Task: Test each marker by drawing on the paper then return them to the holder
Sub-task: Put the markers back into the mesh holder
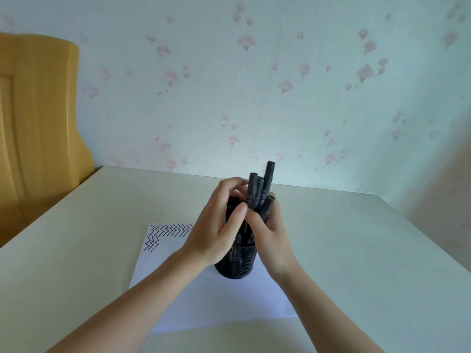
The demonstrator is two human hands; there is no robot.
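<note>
both hands, left hand and right hand, close around the black markers standing in the mesh holder, which sits on the paper; zigzag marks line its far-left corner, on the pale table.

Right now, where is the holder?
In the head view the holder stands mid-table on the paper, between the left hand and right hand.

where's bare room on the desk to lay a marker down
Free: the table right of the paper, and the strip left of it toward the chair. The near half of the paper is unmarked. Crowded: the holder, where both hands bunch the markers.
</note>
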